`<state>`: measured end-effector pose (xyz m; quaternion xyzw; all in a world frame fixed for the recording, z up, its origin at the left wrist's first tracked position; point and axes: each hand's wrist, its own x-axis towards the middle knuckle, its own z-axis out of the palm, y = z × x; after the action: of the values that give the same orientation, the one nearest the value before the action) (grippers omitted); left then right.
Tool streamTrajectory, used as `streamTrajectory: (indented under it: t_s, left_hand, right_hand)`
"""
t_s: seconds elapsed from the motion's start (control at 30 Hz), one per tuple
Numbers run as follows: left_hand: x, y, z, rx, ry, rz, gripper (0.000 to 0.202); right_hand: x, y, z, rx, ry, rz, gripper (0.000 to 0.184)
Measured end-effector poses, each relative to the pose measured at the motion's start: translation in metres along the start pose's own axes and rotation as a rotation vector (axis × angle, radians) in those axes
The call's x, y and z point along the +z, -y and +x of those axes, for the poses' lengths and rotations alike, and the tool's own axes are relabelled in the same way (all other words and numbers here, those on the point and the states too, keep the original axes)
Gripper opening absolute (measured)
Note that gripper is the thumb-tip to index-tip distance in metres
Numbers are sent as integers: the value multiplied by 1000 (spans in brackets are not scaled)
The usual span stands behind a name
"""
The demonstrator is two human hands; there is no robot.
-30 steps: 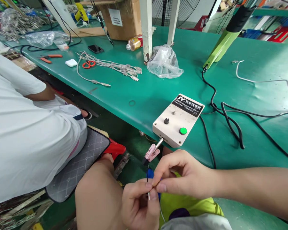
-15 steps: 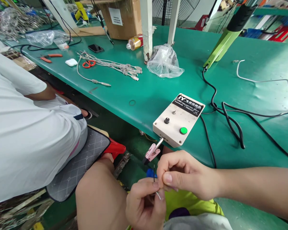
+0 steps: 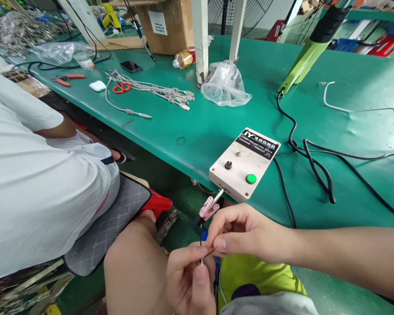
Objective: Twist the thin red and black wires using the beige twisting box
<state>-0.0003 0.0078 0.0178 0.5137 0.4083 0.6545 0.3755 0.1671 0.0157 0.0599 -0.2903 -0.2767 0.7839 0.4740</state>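
Grey USB cables [image 3: 160, 91] on the desk [image 3: 157, 129], clear bag [image 3: 226, 83] near them. Left hand [image 3: 187, 273]: fingers pinching white cable [image 3: 202, 262]; its black wire [image 3: 201, 238] runs up to pink clip [image 3: 208, 209] (can't tell if gripped). Right hand [image 3: 245, 238]: fingers clamped on red wire [image 3: 210, 253]. Behind it, control box [image 3: 238, 175], labelled "JY 电动扭线机", green button [image 3: 251, 178].

Worker's left hand [image 3: 190, 276] holding black wire [image 3: 201, 236] below pink clip [image 3: 207, 209]; right hand [image 3: 249, 238] pinching red wire [image 3: 210, 253]; beige box [image 3: 241, 171] on green bench [image 3: 213, 127].
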Motion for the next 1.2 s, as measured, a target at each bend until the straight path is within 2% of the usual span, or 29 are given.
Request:
streamTrajectory:
  t_s: [0.1,0.27,0.47,0.63,0.77,0.87,1.03,1.2]
  left_hand:
    - [0,-2,0,-54,39,-88,27]
    - [-5,1,-3,16,13,97,22]
    - [-7,2,-7,30,67,114,19]
    - [-6,2,-12,68,29,218,12]
    - [-8,2,-11,141,149,243,6]
    - [-7,-1,-9,123,206,224,8]
    - [3,-6,-16,17,144,152,20]
    - [11,-6,-19,28,83,155,24]
  right_hand:
    - [-2,-1,1,-4,-5,-5,26]
    - [-2,0,0,24,-33,-87,32]
    - [-1,1,0,-52,-39,-110,24]
    - [-1,1,-1,-86,-48,-106,22]
    - [-1,1,-6,-110,-80,-97,18]
    - [1,3,-9,-133,-100,-76,15]
    - [3,0,-11,-117,-94,-58,11]
    - [4,-5,-13,-88,-129,-38,11]
